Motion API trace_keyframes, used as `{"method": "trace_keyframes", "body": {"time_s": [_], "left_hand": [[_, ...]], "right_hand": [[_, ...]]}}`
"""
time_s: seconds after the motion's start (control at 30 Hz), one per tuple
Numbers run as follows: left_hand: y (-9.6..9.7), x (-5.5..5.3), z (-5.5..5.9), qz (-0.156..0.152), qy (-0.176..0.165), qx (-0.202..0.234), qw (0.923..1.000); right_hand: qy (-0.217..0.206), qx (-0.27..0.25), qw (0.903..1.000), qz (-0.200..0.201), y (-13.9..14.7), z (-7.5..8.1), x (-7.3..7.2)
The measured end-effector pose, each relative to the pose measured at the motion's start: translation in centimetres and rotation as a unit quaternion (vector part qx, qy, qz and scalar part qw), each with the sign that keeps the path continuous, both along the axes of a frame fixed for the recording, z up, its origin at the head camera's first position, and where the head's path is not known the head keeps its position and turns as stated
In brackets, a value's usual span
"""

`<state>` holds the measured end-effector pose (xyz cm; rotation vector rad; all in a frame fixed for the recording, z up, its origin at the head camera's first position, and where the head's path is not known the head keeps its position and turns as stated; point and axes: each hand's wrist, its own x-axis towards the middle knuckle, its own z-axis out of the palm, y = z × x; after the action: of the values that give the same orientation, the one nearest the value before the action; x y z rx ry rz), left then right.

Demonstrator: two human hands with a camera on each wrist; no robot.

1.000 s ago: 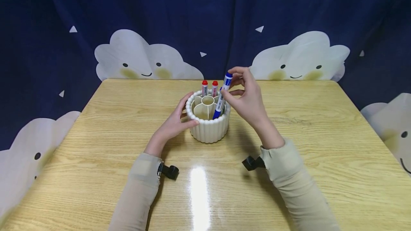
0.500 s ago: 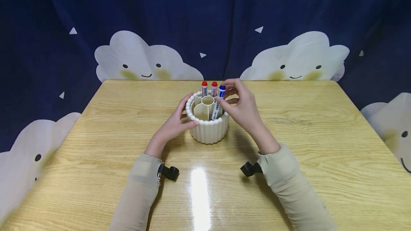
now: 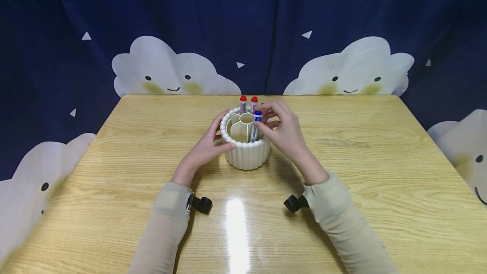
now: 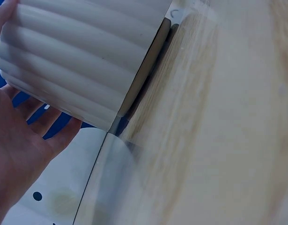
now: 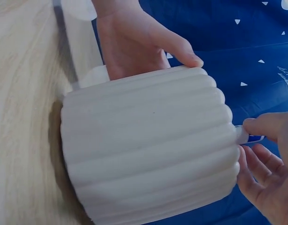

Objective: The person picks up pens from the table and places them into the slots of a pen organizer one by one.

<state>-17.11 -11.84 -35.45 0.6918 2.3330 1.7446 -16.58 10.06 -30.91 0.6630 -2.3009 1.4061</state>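
A round, cream ribbed pen holder [image 3: 248, 157] with a beaded rim and inner dividers stands upright on the wooden table. My left hand [image 3: 206, 146] grips its left side, thumb at the front rim; the left wrist view shows the fingers against the ribbed wall [image 4: 83, 61]. Between right thumb and fingers, my right hand [image 3: 284, 129] pinches a blue-capped whiteboard marker [image 3: 255, 131], whose lower part sits in a front right compartment. In the right wrist view only a short piece of that marker [image 5: 242, 135] shows above the rim. Two red-capped markers [image 3: 243, 105] [image 3: 254, 105] stand in back compartments.
Another blue cap [image 3: 262, 105] peeks out behind the right fingers, mostly hidden. The light wooden table [image 3: 114, 160] runs back to a dark blue curtain [image 3: 243, 20] with white clouds. Black wrist cameras [image 3: 204, 205] hang under both cuffs.
My right hand has moved down and slightly left, lowering the blue-capped marker deeper into the holder and bringing it more upright. The left hand and the holder have stayed in place.
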Motion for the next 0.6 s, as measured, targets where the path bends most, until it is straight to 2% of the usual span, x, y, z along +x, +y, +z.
{"method": "trace_keyframes", "body": {"time_s": [0.2,0.43,0.6], "left_hand": [[0.1,0.0,0.1,0.001,-0.001,-0.003,1.0],[0.2,0.2,0.4,-0.005,-0.004,-0.014,0.9999],[0.2,0.2,0.3,-0.004,0.0,-0.015,0.9999]], "right_hand": [[0.011,0.002,0.9999,0.002,-0.5,1.5,1.5],[0.003,0.019,0.9998,-0.004,0.4,-0.5,0.3],[0.024,0.014,0.9996,0.001,1.2,-0.9,0.0]]}}
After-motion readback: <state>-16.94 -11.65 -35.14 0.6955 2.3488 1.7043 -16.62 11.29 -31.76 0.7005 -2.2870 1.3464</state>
